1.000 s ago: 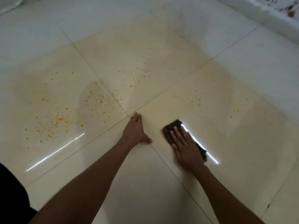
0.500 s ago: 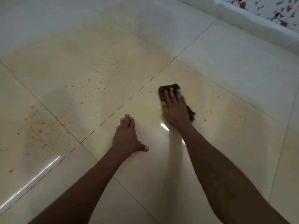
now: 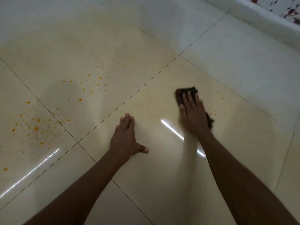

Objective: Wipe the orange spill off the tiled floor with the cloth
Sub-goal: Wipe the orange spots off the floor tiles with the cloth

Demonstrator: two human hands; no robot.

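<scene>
A dark cloth (image 3: 186,91) lies flat on the cream tiled floor (image 3: 146,184), and my right hand (image 3: 193,114) presses on it with straight fingers. My left hand (image 3: 125,138) rests flat on the tile to the left, fingers together, thumb out. Orange droplets (image 3: 35,127) speckle the tiles at the left, more droplets (image 3: 97,82) spread across the middle-left tile, and a few small orange spots (image 3: 223,98) sit just right of the cloth. The right hand and forearm are motion-blurred.
A white raised ledge (image 3: 259,18) runs along the top right, with a floral patterned surface (image 3: 290,7) behind it. Dark grout lines cross under my hands. Bright light streaks reflect off the glossy tiles.
My right hand has slid the cloth forward and then to the right across the tile. The view has shifted, so the spill sits further left. My left hand stays planted.
</scene>
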